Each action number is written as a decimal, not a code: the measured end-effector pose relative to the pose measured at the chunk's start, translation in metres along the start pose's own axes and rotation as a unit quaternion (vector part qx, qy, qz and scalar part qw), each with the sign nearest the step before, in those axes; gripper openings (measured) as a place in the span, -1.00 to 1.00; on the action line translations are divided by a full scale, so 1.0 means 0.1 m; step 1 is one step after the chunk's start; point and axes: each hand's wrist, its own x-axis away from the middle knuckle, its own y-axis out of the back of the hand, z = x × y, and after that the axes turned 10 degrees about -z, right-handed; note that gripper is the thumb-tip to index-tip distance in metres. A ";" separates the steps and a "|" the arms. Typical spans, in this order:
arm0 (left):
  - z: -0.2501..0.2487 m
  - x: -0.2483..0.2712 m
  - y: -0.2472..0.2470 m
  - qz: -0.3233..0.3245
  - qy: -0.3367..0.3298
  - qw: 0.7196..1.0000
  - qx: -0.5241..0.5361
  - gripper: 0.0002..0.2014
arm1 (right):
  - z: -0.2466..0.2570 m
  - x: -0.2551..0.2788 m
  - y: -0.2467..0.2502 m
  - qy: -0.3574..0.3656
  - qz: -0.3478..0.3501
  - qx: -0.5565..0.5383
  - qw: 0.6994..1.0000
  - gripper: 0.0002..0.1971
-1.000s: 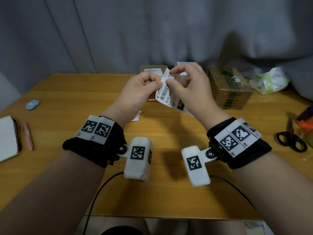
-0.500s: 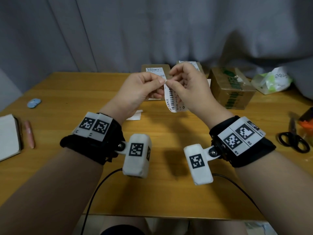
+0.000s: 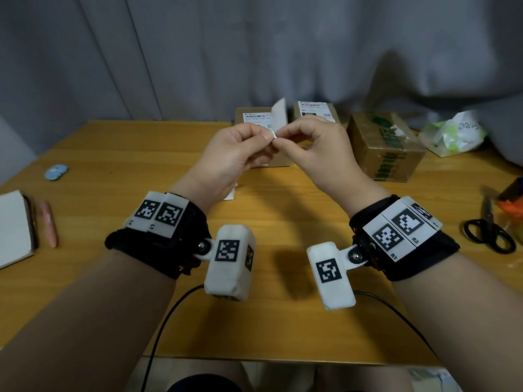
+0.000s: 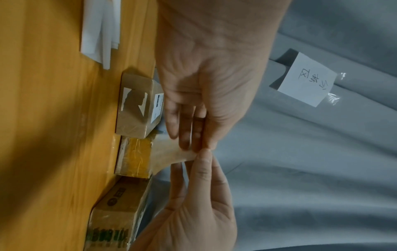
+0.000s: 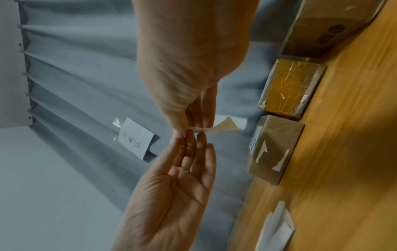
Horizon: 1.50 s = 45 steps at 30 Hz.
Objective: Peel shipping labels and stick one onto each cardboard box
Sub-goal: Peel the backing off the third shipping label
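Your left hand [image 3: 232,157] and right hand [image 3: 317,154] meet above the worktop [image 3: 113,154], each pinching the same corner of the shipping label [image 3: 278,113] between thumb and fingertips, and the label's free end sticks up and away from you. Behind it, at the far edge, stand three cardboard boxes: the left box [image 3: 249,117] and the middle box [image 3: 318,110] each carry a label on top, and the right box [image 3: 385,148] bears green print.

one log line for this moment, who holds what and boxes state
left hand: pinches label | right hand: pinches same label, above table | two rear boxes: labelled | green-print box: no label seen
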 end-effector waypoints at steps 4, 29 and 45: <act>0.03 0.00 0.00 0.006 -0.030 0.999 -0.034 -0.89 | 0.03 -0.01 0.01 -0.069 0.007 -0.072 0.995 -0.91; -0.11 0.07 0.02 -0.039 -0.127 0.981 -0.143 -0.92 | 0.08 0.04 0.03 -0.188 0.026 -0.202 0.961 -0.91; -0.14 0.09 0.02 -0.028 -0.148 0.965 -0.214 -0.95 | 0.08 0.05 0.03 -0.246 0.026 -0.234 0.940 -0.85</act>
